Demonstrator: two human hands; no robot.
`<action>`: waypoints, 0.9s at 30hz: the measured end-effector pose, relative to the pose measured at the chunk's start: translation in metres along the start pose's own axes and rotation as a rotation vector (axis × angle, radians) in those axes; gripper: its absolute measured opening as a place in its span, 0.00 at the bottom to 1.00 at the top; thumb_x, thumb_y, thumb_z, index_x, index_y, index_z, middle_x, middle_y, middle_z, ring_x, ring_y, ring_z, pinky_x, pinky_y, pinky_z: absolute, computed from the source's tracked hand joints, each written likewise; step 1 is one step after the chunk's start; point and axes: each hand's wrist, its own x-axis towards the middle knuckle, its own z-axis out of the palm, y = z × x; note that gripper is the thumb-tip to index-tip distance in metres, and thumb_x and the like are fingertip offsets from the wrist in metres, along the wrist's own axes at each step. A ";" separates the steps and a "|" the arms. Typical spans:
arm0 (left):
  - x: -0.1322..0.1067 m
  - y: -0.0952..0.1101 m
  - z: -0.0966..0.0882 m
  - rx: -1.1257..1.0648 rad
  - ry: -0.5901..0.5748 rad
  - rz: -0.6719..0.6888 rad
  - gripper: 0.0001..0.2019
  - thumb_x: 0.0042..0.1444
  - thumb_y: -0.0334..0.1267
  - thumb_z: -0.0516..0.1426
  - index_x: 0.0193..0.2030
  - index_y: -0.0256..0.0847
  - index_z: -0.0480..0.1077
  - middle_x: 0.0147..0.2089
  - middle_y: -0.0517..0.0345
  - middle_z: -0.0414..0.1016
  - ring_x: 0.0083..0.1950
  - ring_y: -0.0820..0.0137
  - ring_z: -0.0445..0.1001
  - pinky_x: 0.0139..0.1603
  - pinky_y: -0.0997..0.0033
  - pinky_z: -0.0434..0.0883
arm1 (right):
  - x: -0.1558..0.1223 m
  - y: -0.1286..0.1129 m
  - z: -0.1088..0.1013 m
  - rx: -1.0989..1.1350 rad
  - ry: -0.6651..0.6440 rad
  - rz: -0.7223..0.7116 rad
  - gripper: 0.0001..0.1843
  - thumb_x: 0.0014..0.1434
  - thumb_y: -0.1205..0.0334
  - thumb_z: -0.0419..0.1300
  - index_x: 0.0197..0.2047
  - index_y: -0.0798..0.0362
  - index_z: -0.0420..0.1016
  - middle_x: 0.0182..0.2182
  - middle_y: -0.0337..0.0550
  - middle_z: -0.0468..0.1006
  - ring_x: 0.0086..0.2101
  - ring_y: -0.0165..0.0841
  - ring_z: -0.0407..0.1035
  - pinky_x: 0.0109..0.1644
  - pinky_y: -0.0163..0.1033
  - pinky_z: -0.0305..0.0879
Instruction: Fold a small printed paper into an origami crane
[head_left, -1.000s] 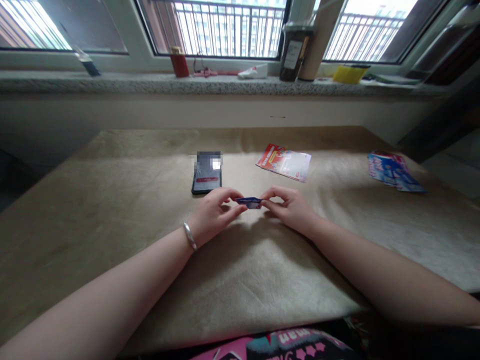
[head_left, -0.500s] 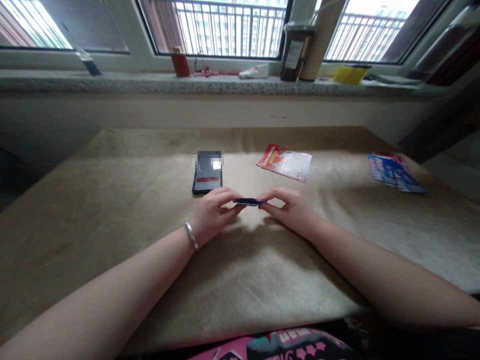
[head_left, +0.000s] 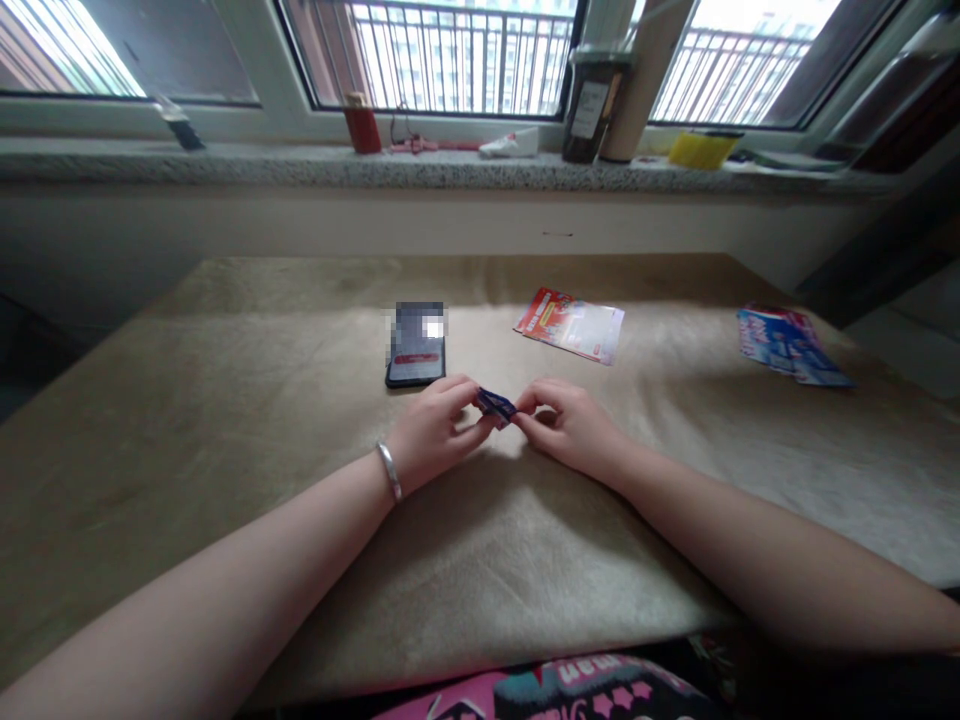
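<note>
Between my two hands is a small dark blue and purple printed packet (head_left: 496,406), folded or bent and tilted down to the right. My left hand (head_left: 442,423), with a silver bangle at the wrist, pinches its left side between thumb and fingers. On the packet's right end, the thumb and forefinger of my right hand (head_left: 566,420) are closed. Both hands are just above the table. A dark phone (head_left: 416,345) lies flat just beyond my left hand, its screen partly blurred out.
A beige cloth covers the table (head_left: 225,450). Past my right hand lie a red and white printed sheet (head_left: 571,326) and, farther right, several blue and red printed packets (head_left: 791,345). Jars and small items line the stone windowsill (head_left: 465,178) at the back.
The packet, level and edge-on before, now tilts with its right end lower and looks bent. My right hand has shifted slightly; the phone and printed pieces have stayed put.
</note>
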 end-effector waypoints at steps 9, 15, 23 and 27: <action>0.000 -0.009 0.004 -0.032 -0.113 0.008 0.08 0.59 0.38 0.54 0.36 0.39 0.73 0.35 0.54 0.76 0.39 0.68 0.72 0.43 0.67 0.69 | 0.002 0.003 0.004 0.122 -0.029 0.106 0.07 0.55 0.62 0.59 0.27 0.54 0.71 0.23 0.37 0.72 0.25 0.27 0.64 0.29 0.32 0.59; 0.001 -0.005 0.005 0.007 -0.153 -0.008 0.07 0.58 0.33 0.51 0.37 0.37 0.71 0.37 0.52 0.73 0.41 0.67 0.71 0.44 0.67 0.69 | 0.002 0.008 0.006 0.078 -0.061 0.056 0.06 0.54 0.62 0.60 0.27 0.54 0.71 0.24 0.37 0.71 0.26 0.27 0.63 0.30 0.32 0.59; 0.001 -0.005 0.004 0.033 -0.149 0.069 0.08 0.61 0.36 0.51 0.36 0.38 0.69 0.36 0.52 0.72 0.38 0.68 0.69 0.41 0.69 0.67 | 0.001 0.007 0.003 -0.108 -0.054 -0.110 0.04 0.54 0.67 0.60 0.28 0.53 0.69 0.25 0.39 0.71 0.30 0.31 0.64 0.37 0.36 0.59; 0.001 -0.007 0.004 0.066 -0.131 0.080 0.09 0.62 0.38 0.51 0.35 0.38 0.69 0.35 0.52 0.72 0.38 0.68 0.70 0.41 0.69 0.67 | 0.001 0.004 0.000 -0.128 -0.029 -0.143 0.05 0.55 0.69 0.59 0.28 0.53 0.67 0.26 0.40 0.72 0.31 0.32 0.65 0.38 0.38 0.58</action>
